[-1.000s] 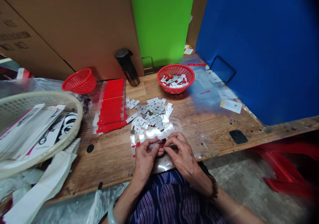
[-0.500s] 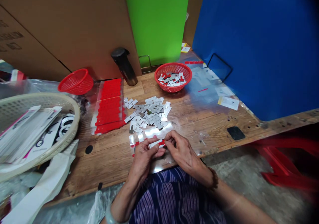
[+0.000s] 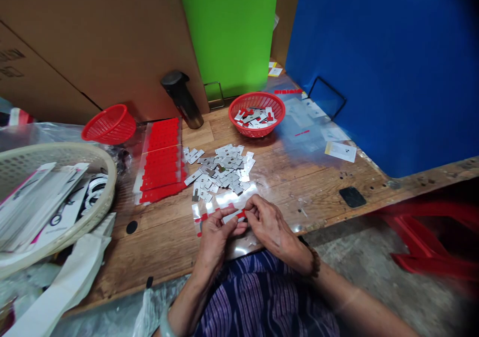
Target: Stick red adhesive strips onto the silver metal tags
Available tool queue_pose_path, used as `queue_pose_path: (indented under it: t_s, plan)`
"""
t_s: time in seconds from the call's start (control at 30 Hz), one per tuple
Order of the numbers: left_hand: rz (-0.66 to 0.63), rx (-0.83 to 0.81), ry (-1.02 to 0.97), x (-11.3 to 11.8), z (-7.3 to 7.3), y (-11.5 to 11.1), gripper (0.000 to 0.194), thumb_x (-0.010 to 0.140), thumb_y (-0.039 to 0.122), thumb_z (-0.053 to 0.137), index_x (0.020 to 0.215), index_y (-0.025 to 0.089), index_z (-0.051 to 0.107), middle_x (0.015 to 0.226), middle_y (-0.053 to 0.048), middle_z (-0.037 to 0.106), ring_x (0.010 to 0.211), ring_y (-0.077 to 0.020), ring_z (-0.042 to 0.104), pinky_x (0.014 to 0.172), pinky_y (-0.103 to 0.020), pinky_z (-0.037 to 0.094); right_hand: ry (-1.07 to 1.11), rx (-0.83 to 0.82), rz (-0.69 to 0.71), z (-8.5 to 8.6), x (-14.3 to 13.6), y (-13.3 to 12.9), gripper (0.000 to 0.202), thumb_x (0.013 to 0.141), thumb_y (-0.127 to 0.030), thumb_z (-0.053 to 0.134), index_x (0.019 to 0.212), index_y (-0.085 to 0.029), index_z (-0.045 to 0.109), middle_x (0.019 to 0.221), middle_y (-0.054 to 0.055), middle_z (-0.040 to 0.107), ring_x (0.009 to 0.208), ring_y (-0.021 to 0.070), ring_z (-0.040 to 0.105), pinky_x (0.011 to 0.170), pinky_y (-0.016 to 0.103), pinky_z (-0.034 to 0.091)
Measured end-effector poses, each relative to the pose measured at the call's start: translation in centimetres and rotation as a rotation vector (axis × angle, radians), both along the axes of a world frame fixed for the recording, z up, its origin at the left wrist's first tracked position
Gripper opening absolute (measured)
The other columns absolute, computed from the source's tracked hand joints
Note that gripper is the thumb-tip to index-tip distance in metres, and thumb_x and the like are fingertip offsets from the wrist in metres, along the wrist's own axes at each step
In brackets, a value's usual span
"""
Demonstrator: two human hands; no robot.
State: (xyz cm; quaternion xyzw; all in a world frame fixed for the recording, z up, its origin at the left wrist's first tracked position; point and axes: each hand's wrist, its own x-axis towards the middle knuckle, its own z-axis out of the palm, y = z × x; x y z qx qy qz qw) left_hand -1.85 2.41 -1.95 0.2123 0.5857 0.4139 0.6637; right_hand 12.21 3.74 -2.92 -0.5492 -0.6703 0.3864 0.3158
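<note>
Near the table's front edge, my left hand holds a small white card with a red piece between thumb and fingers. My right hand pinches the card's right end at the red piece. Under both hands lies a clear plastic sheet with red shapes along its left part. Just beyond is a loose pile of small white and grey cards. Stacked red sheets lie left of the pile. Behind it, a round red basket holds more white cards with red pieces.
A cream basket with long white cards stands at the left, near a tilted red basket. A dark bottle stands at the back. Green and blue boards rise behind. A red stool is at the right.
The whole view has shifted slightly, with the table's things now a little further left. Both hands remain at the card, and my right fingers have moved slightly against its end.
</note>
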Motion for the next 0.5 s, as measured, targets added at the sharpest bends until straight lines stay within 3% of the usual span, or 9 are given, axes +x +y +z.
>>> queue_pose_path:
  t_s: [0.5]
  plan:
    - [-0.045,0.037,0.107,-0.46,-0.11,-0.35,0.047,0.064,0.029,0.075,0.101,0.008,0.056,0.061,-0.008,0.072,0.055,-0.0149,0.068,0.060,-0.021,0.053,-0.162,0.072,-0.002,0.47,-0.34,-0.63,0.009,0.084,-0.011,0.046,0.083,-0.019,0.050,0.080,0.000,0.058,0.078,0.0150,0.053,0.078,0.030,0.034]
